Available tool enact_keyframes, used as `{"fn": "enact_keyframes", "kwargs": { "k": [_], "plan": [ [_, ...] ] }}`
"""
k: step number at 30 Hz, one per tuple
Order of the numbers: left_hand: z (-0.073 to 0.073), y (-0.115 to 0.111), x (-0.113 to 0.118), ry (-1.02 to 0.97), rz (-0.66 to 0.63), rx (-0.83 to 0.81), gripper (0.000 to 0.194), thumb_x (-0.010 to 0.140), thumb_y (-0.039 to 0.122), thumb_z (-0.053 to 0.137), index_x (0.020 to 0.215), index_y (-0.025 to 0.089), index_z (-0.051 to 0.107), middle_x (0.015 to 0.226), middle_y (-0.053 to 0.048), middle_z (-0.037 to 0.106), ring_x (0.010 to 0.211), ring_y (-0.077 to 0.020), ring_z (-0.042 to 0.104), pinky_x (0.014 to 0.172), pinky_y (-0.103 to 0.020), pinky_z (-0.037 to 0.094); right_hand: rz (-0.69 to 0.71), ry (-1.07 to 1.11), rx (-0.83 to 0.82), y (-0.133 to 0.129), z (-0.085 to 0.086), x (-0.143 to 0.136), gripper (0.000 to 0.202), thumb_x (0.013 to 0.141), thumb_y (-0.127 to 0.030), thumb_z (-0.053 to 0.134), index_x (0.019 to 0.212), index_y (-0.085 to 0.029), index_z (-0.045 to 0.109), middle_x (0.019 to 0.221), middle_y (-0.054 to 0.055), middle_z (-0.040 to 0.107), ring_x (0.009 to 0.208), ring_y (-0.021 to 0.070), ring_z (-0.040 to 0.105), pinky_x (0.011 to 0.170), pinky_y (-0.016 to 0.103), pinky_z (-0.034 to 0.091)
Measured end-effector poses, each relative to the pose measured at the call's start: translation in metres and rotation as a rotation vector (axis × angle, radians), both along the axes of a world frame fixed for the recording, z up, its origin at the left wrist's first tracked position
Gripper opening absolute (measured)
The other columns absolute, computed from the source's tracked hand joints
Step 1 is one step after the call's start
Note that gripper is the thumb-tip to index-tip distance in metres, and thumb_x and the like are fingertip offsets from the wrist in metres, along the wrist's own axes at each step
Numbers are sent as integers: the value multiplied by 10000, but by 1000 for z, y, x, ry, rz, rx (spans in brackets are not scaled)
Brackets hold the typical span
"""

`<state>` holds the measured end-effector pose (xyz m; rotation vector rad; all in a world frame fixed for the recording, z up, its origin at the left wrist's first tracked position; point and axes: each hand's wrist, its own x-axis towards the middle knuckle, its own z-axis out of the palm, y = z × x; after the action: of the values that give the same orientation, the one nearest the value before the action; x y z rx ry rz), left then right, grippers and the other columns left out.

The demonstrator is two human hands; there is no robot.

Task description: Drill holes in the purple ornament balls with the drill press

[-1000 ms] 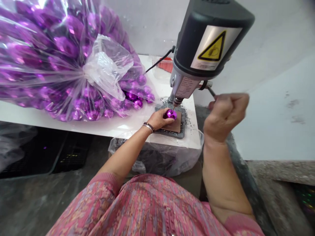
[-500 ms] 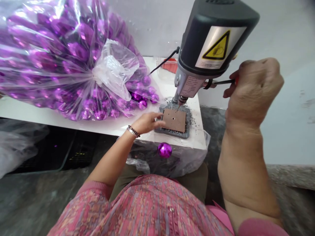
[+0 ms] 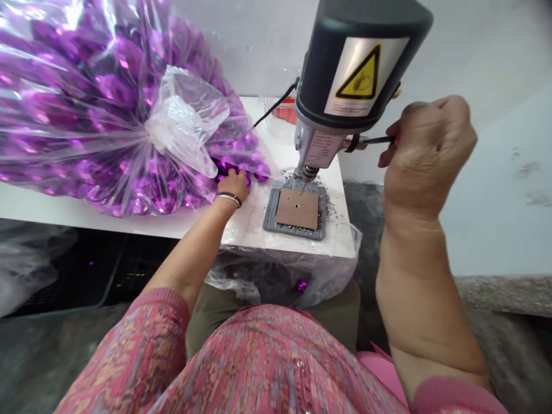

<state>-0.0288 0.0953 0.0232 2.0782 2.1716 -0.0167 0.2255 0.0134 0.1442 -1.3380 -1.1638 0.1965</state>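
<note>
My left hand (image 3: pixel 233 185) is among the shiny purple ball ornaments (image 3: pixel 262 172) at the mouth of the clear plastic bag (image 3: pixel 187 123). Its fingers bend over one ball, which they mostly cover. Up on the right, my right hand (image 3: pixel 429 149) is closed around the feed lever (image 3: pixel 377 140) of a small drill press (image 3: pixel 362 75). Below the chuck, the thin drill bit (image 3: pixel 303 188) stands over a brown square plate (image 3: pixel 297 209) with a small hole. That plate lies on the grey base (image 3: pixel 271 221) with no ball on it.
Dark shavings (image 3: pixel 331 210) are scattered around the base on the white table (image 3: pixel 250 230). A clear container with red contents (image 3: pixel 287 110) stands behind the drill press. Clear plastic (image 3: pixel 334 270) hangs below the table's front edge, with a purple ball (image 3: pixel 302 285) there.
My left hand has moved from beside the plate, up and left to the balls at the bag. A purple ball has dropped lower beneath the table edge. My right hand stays on the lever.
</note>
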Motion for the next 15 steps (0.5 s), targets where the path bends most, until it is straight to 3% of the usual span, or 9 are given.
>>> {"fn": "enact_keyframes", "kwargs": {
  "k": [3,6,8,11,15],
  "plan": [
    [11,-11,-2,-163,-50,89,617,876,194,689,1484,145,597,1476,-245,593,1199,-384,685,1025,-517,562,-2,-4,-12,2,2,0,276,1007,-276,399,772,-145,335,721,-51,448,624,-38,349,680,169,274],
    [19,-29,-2,-603,-177,140,638,848,269,744,1462,158,607,1381,-184,669,1132,-307,696,987,-445,585,3,-8,-10,5,4,1,269,1007,-247,371,759,-151,332,716,-43,447,618,-31,344,664,171,265],
    [17,-42,2,-1018,-232,-20,637,877,371,722,1466,166,592,1238,-134,729,969,-234,720,868,-385,606,7,-3,1,7,5,2,275,1009,-248,366,752,-157,334,711,-37,441,613,-20,340,644,179,259],
    [0,-54,13,-1524,-152,-383,616,913,477,662,1452,194,570,1037,-80,755,773,-170,721,699,-305,572,12,6,17,9,5,3,276,1004,-256,389,746,-168,342,705,-27,437,619,4,344,612,199,249],
    [-25,-59,27,-1832,18,-628,516,854,452,755,1297,235,605,951,-44,749,745,-152,725,614,-229,504,23,7,13,8,6,3,267,992,-272,411,752,-177,344,703,-22,438,623,18,347,599,208,249]
  ]
}}
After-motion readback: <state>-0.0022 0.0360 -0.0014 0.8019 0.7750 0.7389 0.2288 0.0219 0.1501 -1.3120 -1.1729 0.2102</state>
